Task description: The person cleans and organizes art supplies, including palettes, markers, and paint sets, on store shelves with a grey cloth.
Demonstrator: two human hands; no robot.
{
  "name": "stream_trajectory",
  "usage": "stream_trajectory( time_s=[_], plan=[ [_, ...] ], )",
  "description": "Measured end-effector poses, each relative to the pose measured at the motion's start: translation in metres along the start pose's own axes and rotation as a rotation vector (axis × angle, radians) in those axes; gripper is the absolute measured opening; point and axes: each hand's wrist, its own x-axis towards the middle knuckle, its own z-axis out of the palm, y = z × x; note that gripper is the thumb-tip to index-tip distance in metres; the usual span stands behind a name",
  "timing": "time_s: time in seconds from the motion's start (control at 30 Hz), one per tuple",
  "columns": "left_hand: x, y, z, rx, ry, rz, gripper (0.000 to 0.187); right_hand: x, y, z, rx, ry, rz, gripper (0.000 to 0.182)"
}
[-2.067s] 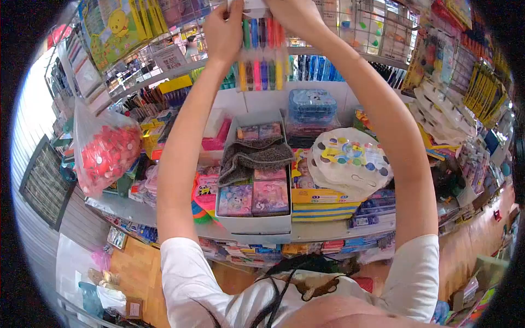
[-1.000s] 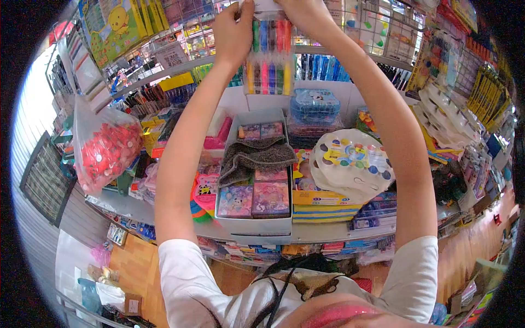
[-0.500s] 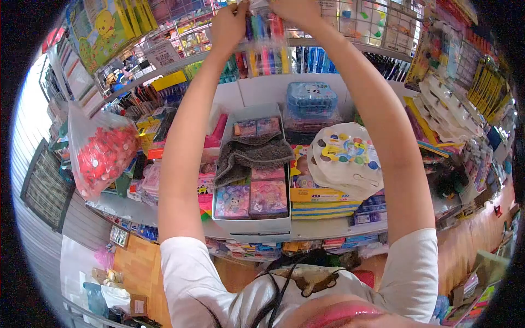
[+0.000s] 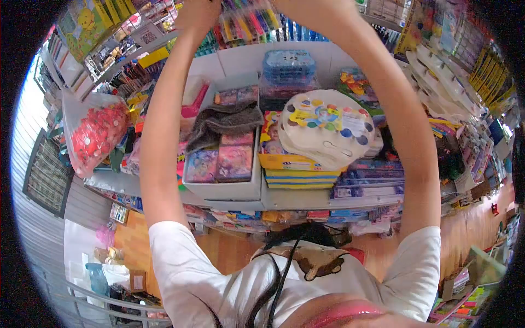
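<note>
At the top edge of the head view, a clear pack of coloured pens (image 4: 249,21) hangs tilted between my two hands, blurred by motion. My left hand (image 4: 199,13) is closed at the pack's left side, its fingers partly cut off by the frame. On the upper right side, my right hand (image 4: 306,10) is closed at the pack, with its fingertips out of view. Blue pens (image 4: 292,31) stand in a row just behind and below. Under my arms is a white box (image 4: 224,191) of small colourful packets, with a dark grey cloth (image 4: 227,120) draped over it.
White paint palettes (image 4: 328,128) lie on yellow boxes right of the white box. Blue lidded cases (image 4: 289,66) are stacked behind. A clear bag of red pieces (image 4: 98,134) is at the left. More palettes (image 4: 437,82) hang or lean at the right.
The view has shifted, so the counter goods appear higher and further left. My hands and the pen pack are higher in the frame, and the pack is now more tilted.
</note>
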Motion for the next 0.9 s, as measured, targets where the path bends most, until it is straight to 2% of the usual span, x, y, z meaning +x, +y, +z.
stream_trajectory(
  time_s=[0.1,0.13,0.23,0.27,0.3,0.37,0.4,0.5,0.57,0.6,0.8,0.9],
  plan=[
    [-0.017,-0.011,0.008,0.263,0.158,0.166,0.039,-0.034,0.018,-0.029,0.16,-0.113,0.006,0.048],
    [-0.026,-0.012,0.008,0.274,0.154,0.24,0.042,-0.047,0.022,-0.037,0.263,-0.127,0.02,0.047],
    [-0.067,0.016,-0.001,0.3,0.109,0.198,0.042,-0.082,0.029,-0.073,0.501,-0.258,0.06,0.043],
    [-0.082,0.035,-0.012,0.139,-0.085,0.137,0.04,-0.091,0.038,-0.073,0.52,-0.243,0.032,0.04],
    [-0.098,0.044,-0.013,0.072,-0.126,0.161,0.038,-0.1,0.047,-0.073,0.539,-0.228,0.005,0.037],
    [-0.128,0.064,-0.015,-0.07,-0.21,0.211,0.036,-0.129,0.074,-0.046,0.472,-0.051,-0.13,0.031],
    [-0.143,0.076,-0.018,-0.061,-0.272,0.213,0.034,-0.144,0.08,-0.052,0.508,-0.053,-0.108,0.03],
    [-0.181,0.107,-0.024,-0.047,-0.407,0.251,0.029,-0.184,0.095,-0.072,0.74,-0.261,0.06,0.029],
    [-0.201,0.118,-0.022,-0.042,-0.426,0.313,0.027,-0.208,0.111,-0.07,0.783,-0.292,0.069,0.026],
    [-0.208,0.122,-0.022,-0.029,-0.467,0.261,0.027,-0.218,0.118,-0.066,0.826,-0.293,0.088,0.025],
    [-0.224,0.117,-0.003,0.127,-0.445,0.23,0.043,-0.26,0.146,-0.024,0.925,-0.352,0.202,0.023],
    [-0.233,0.107,0.015,0.037,-0.443,0.229,0.056,-0.271,0.153,-0.008,0.967,-0.306,0.246,0.024]
  ],
)
